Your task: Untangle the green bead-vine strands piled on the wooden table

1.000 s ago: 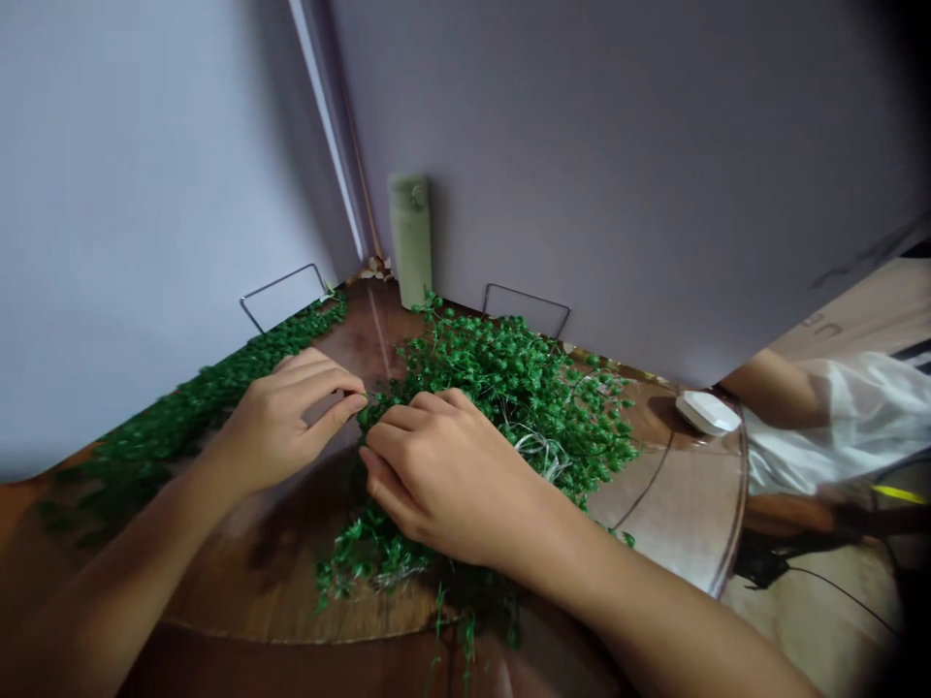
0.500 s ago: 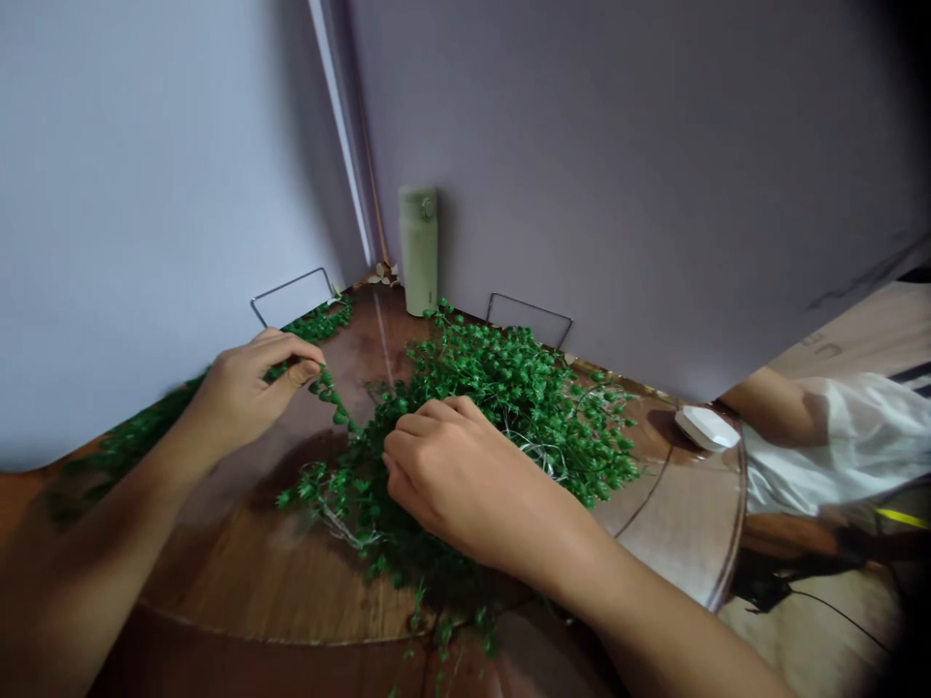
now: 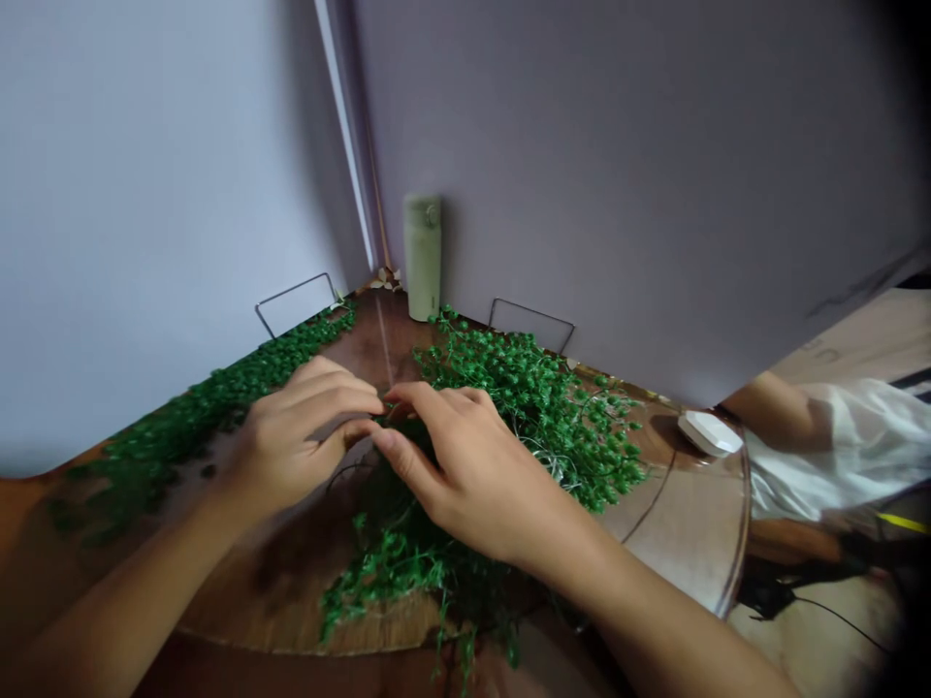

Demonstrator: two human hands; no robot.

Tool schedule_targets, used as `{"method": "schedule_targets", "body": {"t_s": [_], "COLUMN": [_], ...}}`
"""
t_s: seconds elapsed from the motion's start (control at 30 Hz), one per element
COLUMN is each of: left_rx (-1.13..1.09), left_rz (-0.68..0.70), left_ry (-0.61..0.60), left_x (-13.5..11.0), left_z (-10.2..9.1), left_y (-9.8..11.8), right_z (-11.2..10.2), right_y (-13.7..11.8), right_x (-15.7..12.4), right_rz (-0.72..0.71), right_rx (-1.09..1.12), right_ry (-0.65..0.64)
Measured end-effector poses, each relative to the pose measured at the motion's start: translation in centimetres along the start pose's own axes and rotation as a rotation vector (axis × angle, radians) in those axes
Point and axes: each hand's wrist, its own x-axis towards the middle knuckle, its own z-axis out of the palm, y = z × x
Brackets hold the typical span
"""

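My left hand (image 3: 302,441) is closed in a pinch, its fingertips meeting those of my right hand (image 3: 476,465) over the table. Between the two sets of fingertips shows a small bit of a green plastic plant strand, mostly hidden by the fingers. My right thumb and index finger are bent together in a pinch at that same spot. Behind and below my right hand spreads a tangled heap of artificial greenery (image 3: 538,388), some of it hanging over the table's front edge. Along the left panel lies a long row of green sprigs (image 3: 210,407), partly behind my left hand.
A pale green bottle (image 3: 423,260) stands upright near the corner of two upright panels. Thin wire frames (image 3: 534,315) touch the panels' lower edges. On the round wooden table (image 3: 690,514) sits a white box-like object (image 3: 709,432). Another person's arm (image 3: 778,412) is at right.
My left hand has moved right, bringing the strand's end to my right hand. My right hand has turned so its thumb shows. Front greenery has shifted slightly right and down.
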Motion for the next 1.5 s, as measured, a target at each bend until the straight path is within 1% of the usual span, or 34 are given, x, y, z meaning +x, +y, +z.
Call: {"method": "schedule_targets", "body": {"t_s": [0.1, 0.17, 0.23, 0.3, 0.47, 0.63, 0.8, 0.93, 1.1, 1.33, 1.5], "left_rx": [0.058, 0.094, 0.111, 0.118, 0.138, 0.149, 0.135, 0.12, 0.121, 0.177, 0.185], "left_rz": [-0.004, -0.025, -0.018, -0.009, 0.007, 0.022, 0.017, 0.05, -0.002, -0.002, -0.021], "left_ry": [0.067, 0.081, 0.085, 0.078, 0.078, 0.062, 0.063, 0.073, 0.073, 0.056, 0.046], "left_x": [0.3, 0.4, 0.5, 0.5, 0.5, 0.6, 0.6, 0.5, 0.6, 0.3, 0.0], "left_z": [-0.6, -0.8, -0.9, -0.9, -0.9, -1.0, -1.0, -0.9, -0.9, -1.0, -1.0], "left_y": [0.4, 0.5, 0.5, 0.4, 0.2, 0.3, 0.3, 0.2, 0.3, -0.1, -0.3], "right_z": [0.4, 0.6, 0.8, 1.0, 1.2, 1.2, 1.2, 1.2, 1.0, 0.5, 0.3], "right_y": [0.2, 0.2, 0.2, 0.2, 0.3, 0.3, 0.4, 0.3, 0.1, 0.1, 0.0], "right_x": [0.1, 0.1, 0.1, 0.1, -0.1, -0.2, -0.1, 0.0, -0.1, -0.2, -0.4], "right_rz": [-0.025, -0.057, -0.081, -0.087, -0.146, -0.211, -0.225, -0.2, -0.15, -0.19, -0.212], "right_rx": [-0.076, -0.144, -0.202, -0.254, -0.364, -0.427, -0.443, -0.405, -0.341, -0.276, -0.3], "right_ry": [-0.044, -0.053, -0.042, -0.012, 0.132, 0.153, 0.134, 0.107, 0.062, 0.029, 0.019]}}
